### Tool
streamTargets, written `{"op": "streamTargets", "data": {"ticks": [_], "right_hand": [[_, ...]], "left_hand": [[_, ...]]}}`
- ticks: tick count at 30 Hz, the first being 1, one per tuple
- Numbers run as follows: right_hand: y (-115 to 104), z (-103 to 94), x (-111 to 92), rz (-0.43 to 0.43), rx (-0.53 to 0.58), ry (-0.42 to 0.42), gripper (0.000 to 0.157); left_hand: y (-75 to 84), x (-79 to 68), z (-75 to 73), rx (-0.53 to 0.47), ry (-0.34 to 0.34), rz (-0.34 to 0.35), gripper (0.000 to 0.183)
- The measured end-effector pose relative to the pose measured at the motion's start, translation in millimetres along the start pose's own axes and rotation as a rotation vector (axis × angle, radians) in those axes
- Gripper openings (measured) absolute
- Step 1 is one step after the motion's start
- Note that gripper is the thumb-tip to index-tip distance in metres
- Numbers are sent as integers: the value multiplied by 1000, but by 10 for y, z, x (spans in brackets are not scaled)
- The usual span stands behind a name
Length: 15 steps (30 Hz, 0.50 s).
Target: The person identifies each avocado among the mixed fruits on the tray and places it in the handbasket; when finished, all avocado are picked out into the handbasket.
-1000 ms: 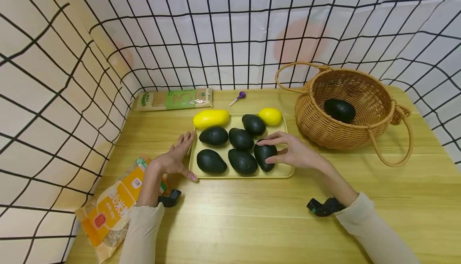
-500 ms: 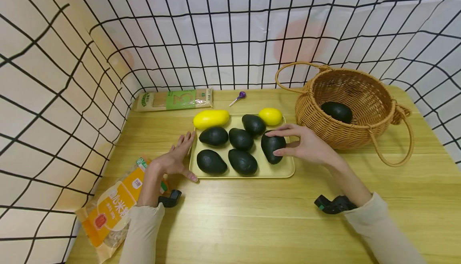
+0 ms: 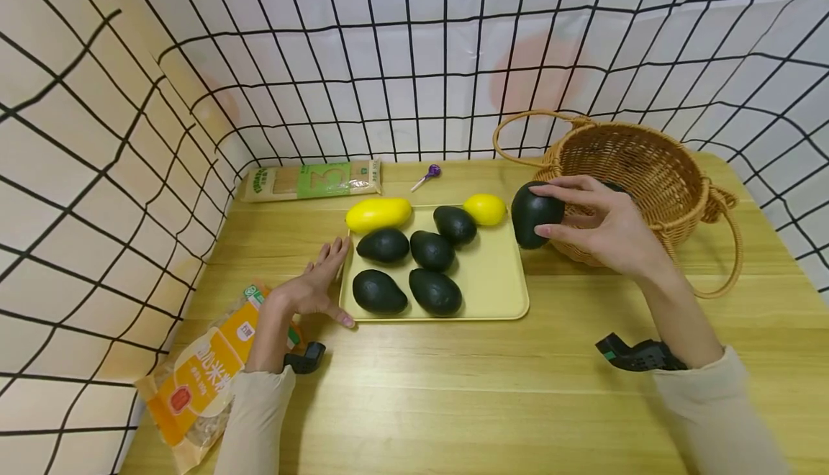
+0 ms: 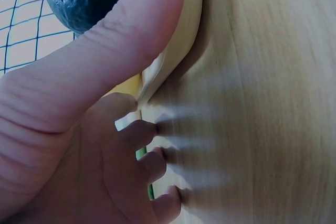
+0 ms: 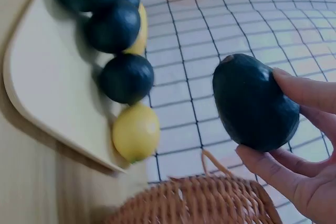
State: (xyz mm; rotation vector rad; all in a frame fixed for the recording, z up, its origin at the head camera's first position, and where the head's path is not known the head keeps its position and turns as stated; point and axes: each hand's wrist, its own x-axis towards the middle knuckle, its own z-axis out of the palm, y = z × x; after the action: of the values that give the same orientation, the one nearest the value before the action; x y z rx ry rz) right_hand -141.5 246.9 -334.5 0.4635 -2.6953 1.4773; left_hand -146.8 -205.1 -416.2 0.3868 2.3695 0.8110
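The step in hand looks like a carry: the right hand (image 3: 612,227) has a dark avocado (image 3: 529,219) clamped between thumb and fingers, lifted clear just past the 2 o'clock edge of the yellow tray (image 3: 492,281). The wicker basket (image 3: 667,173) sits at 2 o'clock of the tray, its near side partly behind that hand, and one dark shape inside it is mostly hidden. If the basket is where the fruit is bound, the next move calls for raising it over the rim before the grip loosens. The left hand (image 3: 315,284) rests at the tray's 9 o'clock edge, fingers spread apart and holding nothing, perhaps steadying it on the tabletop (image 3: 453,388). Five other avocados (image 3: 435,292) lie in the tray, with the lemon (image 3: 484,209) at 1 o'clock. Half a second ago the gripped fruit was over the tray's 3 o'clock side; now that stretch is bare, while the left hand shows no visible shift.
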Motion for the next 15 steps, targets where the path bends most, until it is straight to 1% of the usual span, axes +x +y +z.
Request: {"op": "streamTargets", "data": {"ticks": [4, 9, 12, 15], "right_hand": [[35, -134, -3, -24, 39, 101, 50], [95, -269, -8, -14, 68, 197, 53], [139, -345, -2, 20, 79, 248, 55], [180, -414, -2, 81, 88, 303, 56]], "left_hand": [[11, -6, 0, 0, 0, 1, 143], [8, -1, -2, 3, -2, 1, 143], [2, 3, -1, 2, -3, 3, 143], [-2, 5, 1, -2, -4, 5, 142]]}}
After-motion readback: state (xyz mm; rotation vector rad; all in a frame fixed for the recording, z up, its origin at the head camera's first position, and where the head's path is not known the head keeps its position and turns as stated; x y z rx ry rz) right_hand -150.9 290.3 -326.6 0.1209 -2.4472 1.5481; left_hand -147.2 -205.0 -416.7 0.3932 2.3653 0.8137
